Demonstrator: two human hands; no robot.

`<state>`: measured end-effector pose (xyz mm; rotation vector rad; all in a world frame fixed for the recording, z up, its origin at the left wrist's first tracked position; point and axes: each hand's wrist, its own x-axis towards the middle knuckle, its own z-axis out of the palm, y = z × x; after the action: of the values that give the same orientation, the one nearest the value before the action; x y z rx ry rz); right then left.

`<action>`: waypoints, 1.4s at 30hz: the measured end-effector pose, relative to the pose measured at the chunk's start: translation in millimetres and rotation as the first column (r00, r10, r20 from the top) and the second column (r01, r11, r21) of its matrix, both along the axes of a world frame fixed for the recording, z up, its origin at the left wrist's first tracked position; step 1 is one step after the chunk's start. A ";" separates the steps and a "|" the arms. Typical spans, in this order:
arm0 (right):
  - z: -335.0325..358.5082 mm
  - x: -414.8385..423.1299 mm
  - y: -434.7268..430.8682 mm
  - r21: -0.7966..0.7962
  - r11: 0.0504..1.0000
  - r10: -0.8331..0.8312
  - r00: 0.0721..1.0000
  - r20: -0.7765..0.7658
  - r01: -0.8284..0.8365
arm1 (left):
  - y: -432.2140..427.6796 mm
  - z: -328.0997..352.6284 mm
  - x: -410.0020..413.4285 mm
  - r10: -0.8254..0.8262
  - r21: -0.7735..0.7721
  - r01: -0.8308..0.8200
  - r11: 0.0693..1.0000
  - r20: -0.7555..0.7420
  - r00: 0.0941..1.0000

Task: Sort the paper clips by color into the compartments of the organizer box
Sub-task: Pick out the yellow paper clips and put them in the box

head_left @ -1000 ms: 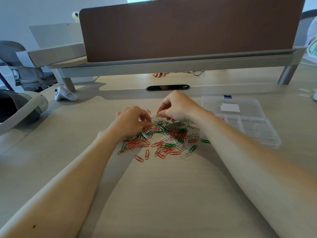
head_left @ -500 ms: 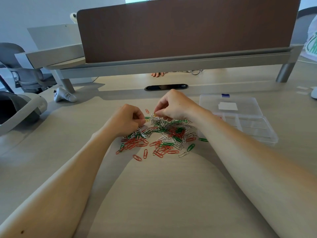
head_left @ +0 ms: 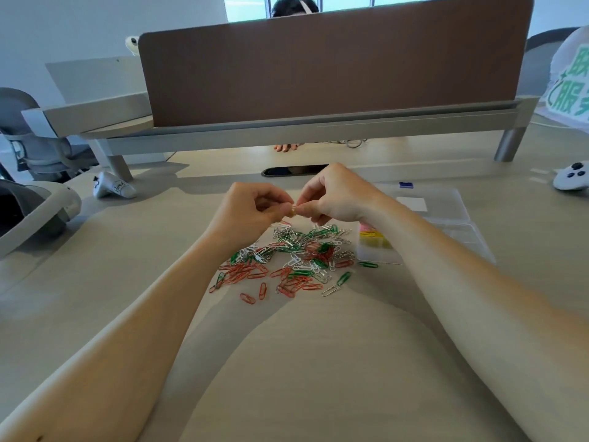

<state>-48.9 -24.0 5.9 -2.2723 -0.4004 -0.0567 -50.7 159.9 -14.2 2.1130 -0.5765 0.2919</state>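
A loose heap of red, green and silver paper clips (head_left: pixel 296 260) lies on the desk in front of me. My left hand (head_left: pixel 247 213) and my right hand (head_left: pixel 334 196) are raised just above the heap's far edge, fingertips meeting. Together they pinch a small bunch of yellowish clips (head_left: pixel 293 210). To the right stands the clear organizer box (head_left: pixel 446 228) with its lid folded open behind it. Yellow clips (head_left: pixel 373 237) lie in one near-left compartment, pink ones just behind them.
A brown divider panel (head_left: pixel 334 68) on a grey rail crosses the desk behind. A white controller (head_left: pixel 113 186) and a headset (head_left: pixel 35 212) lie at the left, another controller (head_left: pixel 572 180) at the far right. Someone's fingers (head_left: pixel 287 147) show under the rail.
Both hands have lifted off the heap and come together, now pinching a few clips between them. The camera has tilted up, so the divider's top shows.
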 end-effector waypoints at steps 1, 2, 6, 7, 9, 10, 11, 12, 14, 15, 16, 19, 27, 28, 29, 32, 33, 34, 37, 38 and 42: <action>3.2 -4.3 -12.8 -0.017 0.999 -0.031 0.999 0.019 0.032 | -7.5 1.3 -0.7 -0.021 0.009 0.021 1.000 0.021 1.000; 6.0 -8.6 -27.9 -0.029 0.997 -0.071 0.997 0.039 0.073 | -15.8 1.9 -1.2 -0.042 0.043 0.041 0.998 0.037 0.998; 5.9 -26.7 -86.4 -0.100 0.971 -0.211 0.976 0.060 0.216 | -51.8 -6.4 -3.7 -0.117 0.287 0.112 0.951 0.001 0.993; 2.5 -30.5 -95.4 -0.136 0.962 -0.230 0.971 0.058 0.236 | -60.2 -9.4 -3.8 -0.140 0.341 0.136 0.930 -0.011 0.990; -6.5 -35.6 -104.7 -0.202 0.945 -0.249 0.966 0.066 0.257 | -72.6 -12.9 -5.4 -0.160 0.420 0.154 0.894 -0.021 0.987; -11.2 -37.4 -107.5 -0.218 0.942 -0.249 0.966 0.067 0.257 | -77.4 -13.8 -6.1 -0.161 0.435 0.154 0.887 -0.021 0.987; -15.6 -38.2 -107.3 -0.220 0.944 -0.239 0.969 0.059 0.246 | -79.6 -14.3 -6.2 -0.160 0.436 0.153 0.887 -0.022 0.987; -19.2 -39.1 -107.9 -0.217 0.948 -0.227 0.973 0.049 0.232 | -81.8 -14.3 -6.7 -0.161 0.433 0.154 0.888 -0.022 0.987; -23.3 -39.4 -107.7 -0.220 0.953 -0.204 0.978 0.034 0.207 | -84.1 -13.6 -8.1 -0.171 0.441 0.164 0.883 -0.022 0.985; -24.1 -38.8 -107.8 -0.231 0.953 -0.194 0.981 0.028 0.195 | -85.0 -13.3 -8.9 -0.182 0.447 0.175 0.877 -0.027 0.983; -24.1 -38.1 -107.9 -0.248 0.951 -0.183 0.983 0.023 0.183 | -85.4 -13.2 -9.4 -0.194 0.448 0.189 0.874 -0.035 0.980; -23.1 -38.9 -109.0 -0.275 0.950 -0.151 0.989 0.001 0.146 | -85.0 -12.7 -10.1 -0.232 0.433 0.229 0.872 -0.048 0.972; -18.6 -43.8 -108.8 -0.364 0.927 -0.103 0.994 -0.024 0.087 | -62.1 1.2 -2.0 -0.113 0.333 0.107 0.937 -0.002 0.994; -18.0 -44.7 -107.0 -0.399 0.915 -0.089 0.995 -0.037 0.067 | -56.5 2.5 -0.8 -0.085 0.327 0.080 0.942 0.001 0.996; -17.4 -45.4 -104.9 -0.417 0.907 -0.082 0.996 -0.044 0.056 | -50.5 3.4 -0.1 -0.058 0.320 0.054 0.946 0.001 0.998; -15.5 -45.5 -98.5 -0.413 0.909 -0.081 0.996 -0.035 0.059 | -31.7 4.3 2.2 0.012 0.317 -0.007 0.948 -0.013 1.000; -15.0 -45.6 -97.0 -0.423 0.904 -0.077 0.996 -0.041 0.053 | -26.7 4.5 2.9 0.028 0.330 -0.019 0.944 -0.022 0.999; -14.7 -45.2 -96.0 -0.440 0.897 -0.074 0.996 -0.051 0.044 | -22.3 4.9 3.8 0.043 0.348 -0.029 0.937 -0.031 0.999; -10.5 -43.5 -93.3 -0.418 0.906 -0.088 0.996 -0.023 0.070 | -13.1 7.4 5.6 0.064 0.414 -0.036 0.909 -0.055 0.996; -7.2 -42.1 -91.9 -0.389 0.916 -0.094 0.995 0.019 0.094 | -11.6 8.7 6.5 0.063 0.435 -0.028 0.900 -0.066 0.996; 7.0 -36.8 -74.3 -0.372 0.927 -0.018 0.998 0.054 0.037 | -19.1 11.4 8.6 0.010 0.527 0.052 0.848 -0.115 0.993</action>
<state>-85.7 -98.3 12.9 -2.6583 -0.4345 -0.0553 -42.1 140.8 -2.7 2.6347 -0.6673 -0.0118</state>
